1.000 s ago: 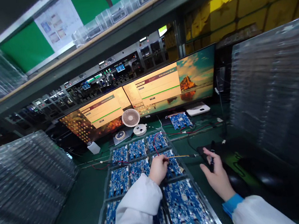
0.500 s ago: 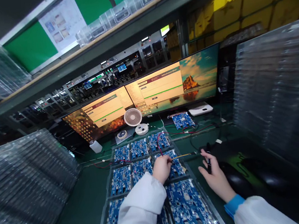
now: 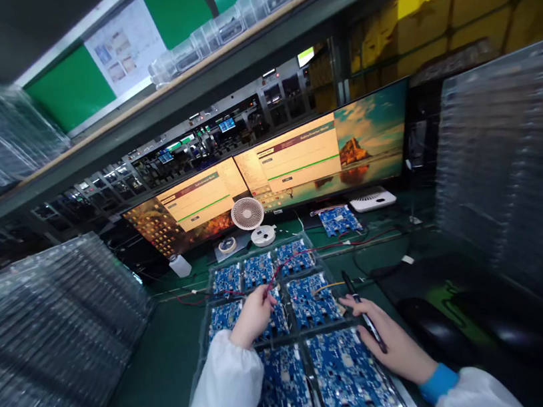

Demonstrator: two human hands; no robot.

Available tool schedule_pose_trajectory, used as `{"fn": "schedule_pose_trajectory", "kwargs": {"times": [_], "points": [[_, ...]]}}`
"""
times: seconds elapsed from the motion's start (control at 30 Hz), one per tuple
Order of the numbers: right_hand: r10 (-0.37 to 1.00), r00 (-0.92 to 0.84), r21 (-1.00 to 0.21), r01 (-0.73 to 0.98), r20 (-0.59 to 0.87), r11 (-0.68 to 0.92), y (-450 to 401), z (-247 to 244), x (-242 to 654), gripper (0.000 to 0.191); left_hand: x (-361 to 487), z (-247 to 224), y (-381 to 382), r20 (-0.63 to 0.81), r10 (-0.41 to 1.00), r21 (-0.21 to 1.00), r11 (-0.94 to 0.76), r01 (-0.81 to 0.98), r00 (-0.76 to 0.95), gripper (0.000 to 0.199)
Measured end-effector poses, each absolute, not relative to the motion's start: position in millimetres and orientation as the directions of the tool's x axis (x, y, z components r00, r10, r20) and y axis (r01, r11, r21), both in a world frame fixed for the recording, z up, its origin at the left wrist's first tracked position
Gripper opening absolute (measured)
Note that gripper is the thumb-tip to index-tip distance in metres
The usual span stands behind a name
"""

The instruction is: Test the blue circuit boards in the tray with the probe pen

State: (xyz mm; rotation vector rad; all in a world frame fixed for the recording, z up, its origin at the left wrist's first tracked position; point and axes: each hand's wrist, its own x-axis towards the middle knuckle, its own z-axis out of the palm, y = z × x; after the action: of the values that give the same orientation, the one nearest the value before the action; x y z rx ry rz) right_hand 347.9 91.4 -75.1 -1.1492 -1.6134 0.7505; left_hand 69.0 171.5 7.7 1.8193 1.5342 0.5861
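We see our left hand (image 3: 253, 315) pinching a red wire (image 3: 280, 268) over the tray (image 3: 322, 385) of blue boards (image 3: 310, 299) at 12 o'clock | right hand (image 3: 389, 342) gripping a black pen (image 3: 363, 312) at 3 o'clock, tip poised toward the boards | monitors (image 3: 296, 163) beyond.

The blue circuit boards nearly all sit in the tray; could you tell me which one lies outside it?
The lone board beside the white box, under the right monitor.
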Motion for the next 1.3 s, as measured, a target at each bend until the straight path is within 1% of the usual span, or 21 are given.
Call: {"fn": "schedule_pose_trajectory", "kwargs": {"times": [0.03,0.1,0.17,0.23,0.4,0.53,0.73,0.97,1.1,1.2,1.3], "points": [[0.930,-0.100,-0.871,0.327,0.353,0.365,90.9,-75.8,347.8,0.019,65.0,10.1,170.4,-0.096,0.967,0.717,-0.097,0.690,0.236,0.033],[0.928,-0.147,-0.867,0.331,0.343,0.373,90.4,-77.8,347.2,0.022,61.7,14.7,169.2,-0.057,0.960,0.632,-0.179,0.754,0.276,0.023],[0.924,-0.179,-0.862,0.335,0.337,0.380,90.3,-79.3,346.2,0.028,64.4,17.9,171.0,0.001,0.960,0.530,-0.239,0.814,0.281,0.019],[0.921,-0.202,-0.857,0.342,0.333,0.385,90.4,-79.7,344.8,0.031,71.6,17.9,177.0,0.022,0.957,0.477,-0.263,0.839,0.288,0.018],[0.915,-0.256,-0.838,0.381,0.310,0.391,90.8,-76.7,342.3,0.024,96.6,3.5,206.0,0.054,0.963,0.568,-0.247,0.785,0.264,0.015],[0.916,-0.276,-0.823,0.417,0.290,0.386,91.4,-75.8,342.9,0.030,109.4,-13.8,229.0,0.093,0.974,0.606,-0.218,0.765,0.204,0.017],[0.920,-0.279,-0.788,0.483,0.275,0.382,92.0,-78.8,344.0,0.038,111.1,-34.7,246.1,0.098,0.979,0.638,-0.198,0.744,0.177,0.023],[0.927,-0.310,-0.725,0.586,0.212,0.362,91.9,-83.2,345.0,0.034,110.6,-45.7,249.3,0.100,0.972,0.615,-0.230,0.754,0.214,0.023],[0.920,-0.346,-0.675,0.637,0.182,0.373,93.0,-83.0,345.0,0.036,112.1,-46.6,246.8,0.096,0.971,0.566,-0.234,0.790,0.219,0.025],[0.916,-0.366,-0.638,0.669,0.164,0.381,94.5,-82.9,344.9,0.040,113.9,-44.5,243.1,0.105,0.970,0.522,-0.240,0.818,0.218,0.022],[0.912,-0.377,-0.615,0.684,0.162,0.392,95.3,-83.2,345.4,0.039,115.4,-40.7,238.9,0.108,0.972,0.504,-0.236,0.831,0.211,0.023]]}}
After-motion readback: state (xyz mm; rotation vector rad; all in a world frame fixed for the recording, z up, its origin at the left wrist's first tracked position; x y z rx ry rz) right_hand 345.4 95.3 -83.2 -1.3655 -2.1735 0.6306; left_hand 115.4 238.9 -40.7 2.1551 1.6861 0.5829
